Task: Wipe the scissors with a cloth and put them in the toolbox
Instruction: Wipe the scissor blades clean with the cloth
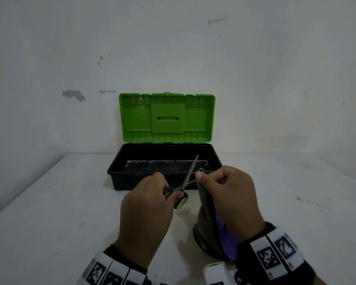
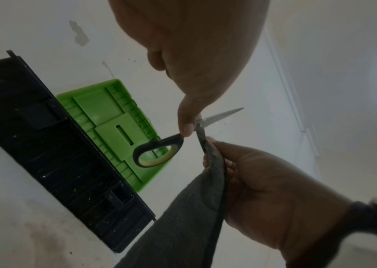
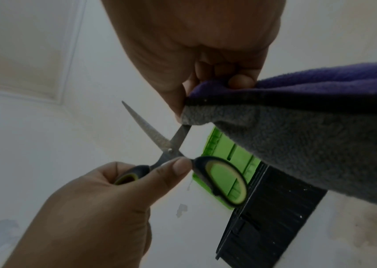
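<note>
While the left hand [image 1: 146, 210] grips the open scissors [image 1: 183, 187] by the handles, the right hand [image 1: 230, 200] pinches the cloth [image 1: 206, 219] around one blade. The other blade stands bare beside the right thumb, so a slip could cut it.

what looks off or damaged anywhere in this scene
Mostly the wall: grey patches where paint has flaked off. The open toolbox has pale specks and grime on its black tray. The scissors are spread open while the right hand pinches the cloth around one blade, which fits wiping.
</note>
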`<state>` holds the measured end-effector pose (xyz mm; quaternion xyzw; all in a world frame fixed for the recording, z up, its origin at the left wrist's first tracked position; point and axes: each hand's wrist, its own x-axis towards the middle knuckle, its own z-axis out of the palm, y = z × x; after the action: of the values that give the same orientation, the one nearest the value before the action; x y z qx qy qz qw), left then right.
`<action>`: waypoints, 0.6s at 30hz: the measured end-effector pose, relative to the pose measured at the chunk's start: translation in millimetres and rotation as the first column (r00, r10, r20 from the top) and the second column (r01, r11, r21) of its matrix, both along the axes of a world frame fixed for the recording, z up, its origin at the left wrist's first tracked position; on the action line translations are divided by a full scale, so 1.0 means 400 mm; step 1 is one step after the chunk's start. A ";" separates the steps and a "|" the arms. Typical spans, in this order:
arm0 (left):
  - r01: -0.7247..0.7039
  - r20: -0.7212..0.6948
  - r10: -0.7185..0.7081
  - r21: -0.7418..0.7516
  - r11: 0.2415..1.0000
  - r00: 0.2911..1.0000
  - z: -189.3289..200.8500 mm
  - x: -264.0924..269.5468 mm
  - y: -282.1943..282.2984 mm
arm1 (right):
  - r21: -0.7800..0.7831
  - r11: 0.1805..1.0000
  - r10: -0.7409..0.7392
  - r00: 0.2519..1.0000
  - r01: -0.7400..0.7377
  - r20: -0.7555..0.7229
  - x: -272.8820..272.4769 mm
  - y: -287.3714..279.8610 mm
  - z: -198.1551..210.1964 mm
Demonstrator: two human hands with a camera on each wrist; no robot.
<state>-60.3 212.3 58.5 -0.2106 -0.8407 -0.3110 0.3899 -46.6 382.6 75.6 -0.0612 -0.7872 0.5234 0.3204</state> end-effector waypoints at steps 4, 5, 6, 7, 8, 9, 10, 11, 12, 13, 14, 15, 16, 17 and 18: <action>0.020 -0.015 -0.020 0.006 1.000 1.000 0.004 -0.003 -0.001 | -0.002 1.000 0.030 0.999 -0.030 -0.013 0.010 -0.006 0.003; 0.023 -0.020 -0.023 -0.008 1.000 1.000 0.005 -0.003 -0.001 | -0.010 1.000 0.003 1.000 -0.003 -0.023 0.006 0.002 0.003; 0.025 -0.025 -0.025 -0.017 1.000 0.999 0.007 -0.003 -0.001 | -0.018 1.000 -0.025 0.999 0.024 -0.033 0.000 0.012 0.002; 0.024 -0.028 -0.025 -0.020 1.000 0.999 0.007 -0.003 -0.003 | -0.027 0.999 -0.040 0.998 0.039 -0.043 -0.005 0.020 0.003; 0.024 -0.034 -0.024 -0.017 1.000 0.999 0.008 -0.004 -0.005 | -0.035 0.999 -0.042 0.998 0.041 -0.048 -0.008 0.023 0.002; 0.024 -0.041 -0.025 -0.013 1.000 0.999 0.009 -0.005 -0.007 | -0.044 0.998 -0.035 0.998 0.033 -0.048 -0.006 0.019 0.000; 0.025 -0.050 -0.026 -0.007 1.000 0.998 0.011 -0.005 -0.010 | -0.053 0.998 -0.022 0.998 0.019 -0.051 -0.002 0.011 -0.001; 0.026 -0.059 -0.026 -0.005 1.000 0.998 0.013 -0.004 -0.011 | -0.063 0.998 -0.007 0.998 0.004 -0.056 0.003 0.003 -0.002; 0.024 -0.069 -0.025 -0.012 1.000 0.997 0.017 -0.002 -0.012 | -0.077 0.997 0.000 0.998 -0.005 -0.065 0.006 -0.002 -0.003; 0.021 -0.082 -0.023 -0.023 1.000 0.996 0.019 0.001 -0.013 | -0.092 0.996 -0.002 0.997 -0.005 -0.072 0.007 -0.001 -0.004; 0.021 -0.095 -0.024 -0.032 0.999 0.995 0.021 0.004 -0.013 | -0.106 0.994 -0.011 0.997 0.003 -0.075 0.005 0.006 -0.005; 0.025 -0.104 -0.029 -0.036 0.999 0.994 0.021 0.007 -0.012 | -0.120 0.993 -0.022 0.997 0.013 -0.075 0.003 0.014 -0.005; 0.031 -0.108 -0.034 -0.035 0.999 0.994 0.021 0.008 -0.013 | -0.135 0.991 -0.028 0.997 0.018 -0.074 0.001 0.020 -0.004; 0.032 -0.107 -0.035 -0.030 0.999 0.994 0.020 0.007 -0.014 | -0.151 0.988 -0.022 0.997 0.011 -0.073 0.001 0.021 -0.005; 0.027 -0.104 -0.029 -0.022 0.999 0.994 0.019 0.005 -0.016 | -0.164 0.986 -0.008 0.997 -0.004 -0.073 0.003 0.017 -0.005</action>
<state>-58.2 205.9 66.3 -0.2423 -0.8194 -0.2963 0.4268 -45.6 389.4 73.5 -0.0688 -0.7292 0.5880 0.3433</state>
